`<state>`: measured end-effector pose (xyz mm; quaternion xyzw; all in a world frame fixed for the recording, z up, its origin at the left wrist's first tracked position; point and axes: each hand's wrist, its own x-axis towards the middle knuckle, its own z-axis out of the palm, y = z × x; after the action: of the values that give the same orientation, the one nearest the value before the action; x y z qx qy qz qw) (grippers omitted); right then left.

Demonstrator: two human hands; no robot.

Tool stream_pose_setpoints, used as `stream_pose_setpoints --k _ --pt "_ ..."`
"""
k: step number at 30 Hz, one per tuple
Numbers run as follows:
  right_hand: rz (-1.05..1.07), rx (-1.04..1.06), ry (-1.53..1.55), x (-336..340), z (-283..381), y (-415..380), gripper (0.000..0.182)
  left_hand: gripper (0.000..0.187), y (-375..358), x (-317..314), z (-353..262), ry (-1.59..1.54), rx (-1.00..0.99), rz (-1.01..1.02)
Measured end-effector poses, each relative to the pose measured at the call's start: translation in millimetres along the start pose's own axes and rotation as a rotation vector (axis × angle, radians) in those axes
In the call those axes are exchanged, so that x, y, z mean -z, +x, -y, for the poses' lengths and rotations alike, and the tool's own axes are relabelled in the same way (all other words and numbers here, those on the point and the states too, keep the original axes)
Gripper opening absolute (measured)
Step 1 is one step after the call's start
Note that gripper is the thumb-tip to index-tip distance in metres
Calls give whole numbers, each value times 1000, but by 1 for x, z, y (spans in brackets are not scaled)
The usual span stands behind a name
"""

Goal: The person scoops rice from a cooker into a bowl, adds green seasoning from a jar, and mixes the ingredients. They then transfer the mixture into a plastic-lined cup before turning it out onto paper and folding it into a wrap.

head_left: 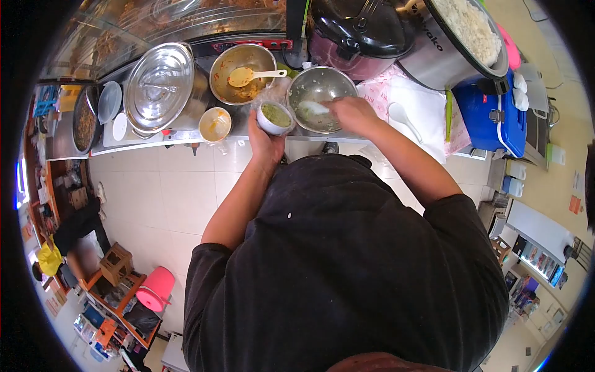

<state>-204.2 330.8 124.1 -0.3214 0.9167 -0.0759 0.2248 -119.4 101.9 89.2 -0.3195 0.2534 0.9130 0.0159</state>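
Observation:
My left hand (265, 137) holds a small white bowl (274, 118) of green food, with clear plastic around it, at the counter's edge. My right hand (354, 116) reaches over a steel bowl (321, 84) and grips a pale spoon (315, 108) whose head is down in the bowl. Behind the small bowl stands another steel bowl (243, 60) with orange-red residue and a cream spoon (248, 75) lying in it. A small tub (215, 124) with orange stains sits left of my left hand.
A lidded steel pot (162, 87) stands at the left. Behind are a black-lidded cooker (361, 28) and an open cooker of rice (466, 31). At the right are a white ladle (404, 121) on paper and a blue cooler (489, 118). A person (80, 235) is at far left.

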Motion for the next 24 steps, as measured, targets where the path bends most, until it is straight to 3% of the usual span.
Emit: stream_pose_setpoints --k 3,6,9,12,15,21,24 --pt "-239 -58 -111 9 -7 11 51 54 -1 -3 -2 8 8 -4" --pt "-262 106 -334 -10 -16 31 46 54 2 0 -1 20 4 19" --pt "-105 295 -377 -19 -20 22 47 55 6 4 -2 22 3 18" --pt "-149 159 -347 14 -2 6 52 55 6 6 -1 2 3 17" --pt "-357 176 -266 20 -3 17 52 55 5 5 -1 5 -6 31" --pt "-130 301 -397 1 -4 19 51 54 7 6 -1 17 -22 17" --pt "-197 159 -301 7 -11 22 43 54 7 4 -2 -2 -22 -6"
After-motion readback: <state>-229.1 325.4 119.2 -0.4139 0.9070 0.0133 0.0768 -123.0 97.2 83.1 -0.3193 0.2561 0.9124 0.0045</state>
